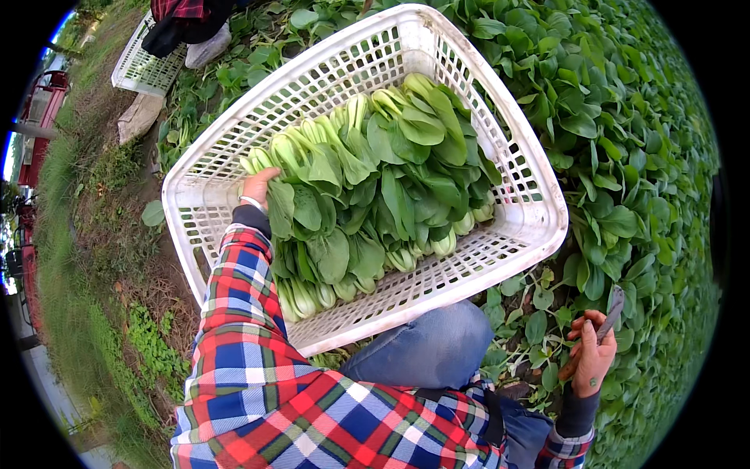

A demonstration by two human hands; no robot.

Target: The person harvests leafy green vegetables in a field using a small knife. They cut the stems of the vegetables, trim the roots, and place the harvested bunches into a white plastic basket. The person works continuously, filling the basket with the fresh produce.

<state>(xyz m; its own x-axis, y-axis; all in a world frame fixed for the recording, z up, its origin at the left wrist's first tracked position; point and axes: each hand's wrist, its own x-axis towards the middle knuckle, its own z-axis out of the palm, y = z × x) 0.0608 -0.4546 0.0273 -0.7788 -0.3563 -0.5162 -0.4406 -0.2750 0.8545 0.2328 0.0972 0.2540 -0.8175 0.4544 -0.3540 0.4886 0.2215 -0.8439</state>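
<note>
In front of me stands a white plastic lattice crate (504, 234) with rows of bok choy (375, 158) in it. The heads in the far row have their pale stems towards the far wall; those in the near row have theirs towards me. My left hand (258, 186) reaches inside at the left end and grips a bok choy (256, 159) of the far row, its fingers partly hidden by leaves. Off to the right, outside the crate, my right hand (593, 352) holds a small knife (613, 309) with a dark curved blade pointing up and a brown handle.
Dense growing bok choy (621, 146) fills the right side. My denim-covered knee (422, 346) is at the crate's near wall. Another person (187, 29) is at the upper left, beside a second white crate (146, 64). A grassy strip (76, 246) runs along the left.
</note>
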